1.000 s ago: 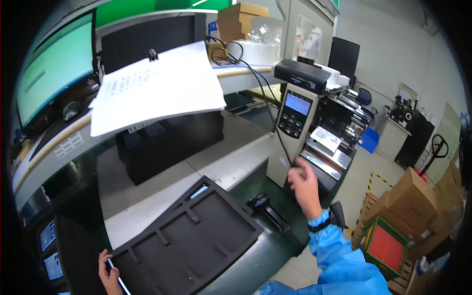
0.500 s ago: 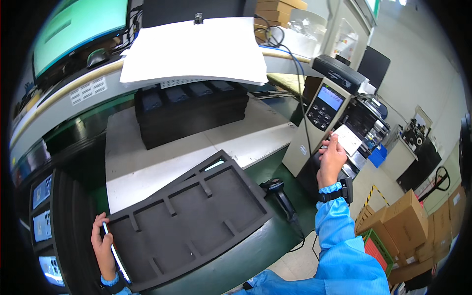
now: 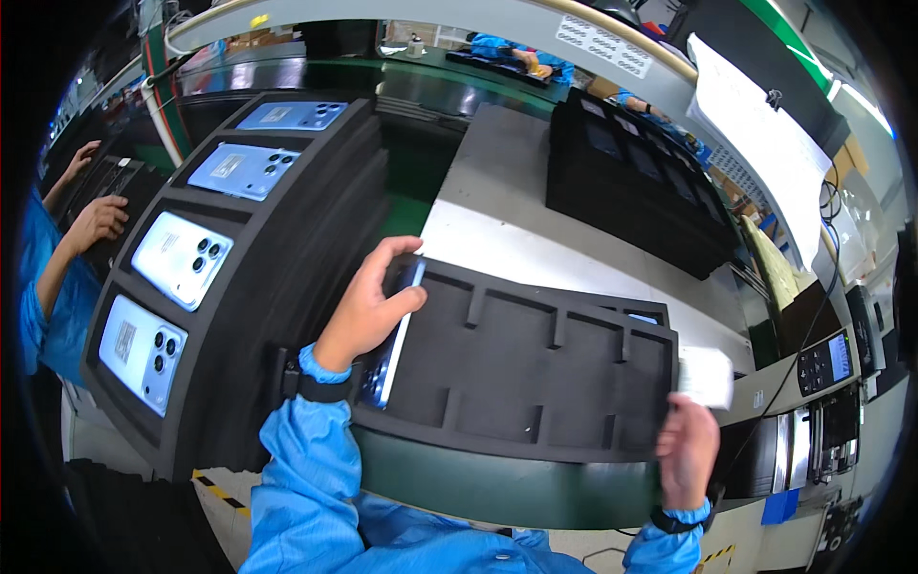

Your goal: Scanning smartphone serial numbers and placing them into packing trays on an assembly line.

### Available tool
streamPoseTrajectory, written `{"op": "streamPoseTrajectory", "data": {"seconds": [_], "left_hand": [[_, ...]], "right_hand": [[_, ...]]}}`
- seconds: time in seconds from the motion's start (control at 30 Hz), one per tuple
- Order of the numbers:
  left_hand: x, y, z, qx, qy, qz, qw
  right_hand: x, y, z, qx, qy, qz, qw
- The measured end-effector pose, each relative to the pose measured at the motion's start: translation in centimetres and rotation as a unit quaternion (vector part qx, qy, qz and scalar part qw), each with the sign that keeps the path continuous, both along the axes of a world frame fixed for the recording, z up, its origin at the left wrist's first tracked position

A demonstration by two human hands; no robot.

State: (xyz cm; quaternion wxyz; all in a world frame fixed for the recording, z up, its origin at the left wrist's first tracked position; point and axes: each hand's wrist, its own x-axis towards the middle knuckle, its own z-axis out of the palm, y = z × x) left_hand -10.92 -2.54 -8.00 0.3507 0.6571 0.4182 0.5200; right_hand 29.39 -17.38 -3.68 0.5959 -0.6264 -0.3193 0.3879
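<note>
My left hand point(image 3: 368, 311) grips a phone point(image 3: 396, 349) by its edge, thumb on the near side and fingers behind. Tilted up, the phone is at the left end of a black foam tray point(image 3: 497, 368) with several bare compartments. My right hand point(image 3: 687, 454), blurred, pinches a small white label sheet point(image 3: 706, 377) just off the tray's right end. Under the tray's far edge, another foam tray point(image 3: 593, 302) shows part of a light-blue phone point(image 3: 643, 318).
To the left rises a tall stack of foam trays point(image 3: 277, 277) bearing blue phones point(image 3: 182, 258). More dark trays point(image 3: 631, 187) stand at the back. A label printer point(image 3: 813, 383) is at the right, below clipped papers point(image 3: 755, 134). A co-worker's hands point(image 3: 96, 220) work at far left.
My view has swung left. My right hand has brought the label sheet from the printer toward the tray's right end. My left hand still holds the phone at the tray's left end.
</note>
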Motion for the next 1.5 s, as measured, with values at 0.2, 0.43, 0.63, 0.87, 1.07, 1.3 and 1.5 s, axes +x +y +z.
{"op": "streamPoseTrajectory", "data": {"seconds": [0.2,0.43,0.63,0.87,1.07,1.3,1.5], "left_hand": [[-0.8,0.2,-1.9,0.01,-0.036,0.0,0.999],[-0.8,-0.2,-2.7,0.062,0.151,0.05,0.985],[-0.8,0.5,-3.4,0.099,0.139,0.062,0.983],[-1.6,1.6,-3.8,-0.025,-0.084,0.053,0.995],[-0.5,1.8,-5.2,-0.071,-0.029,0.077,0.994],[2.2,0.8,-5.2,-0.005,0.179,0.112,0.978],[2.3,0.8,-5.1,-0.022,0.166,0.117,0.979]], "right_hand": [[-16.9,7.4,1.7,-0.265,-0.123,0.521,0.802],[-20.8,6.0,-0.3,-0.021,-0.435,0.453,0.778],[-15.4,0.4,-2.4,0.114,-0.603,0.384,0.69],[-11.8,3.2,-0.7,0.179,-0.64,0.347,0.662],[-0.6,7.5,2.1,0.238,-0.671,0.211,0.67],[13.6,10.2,-0.1,0.163,-0.608,0.051,0.776],[24.0,14.7,-6.5,-0.085,-0.58,-0.178,0.79]]}}
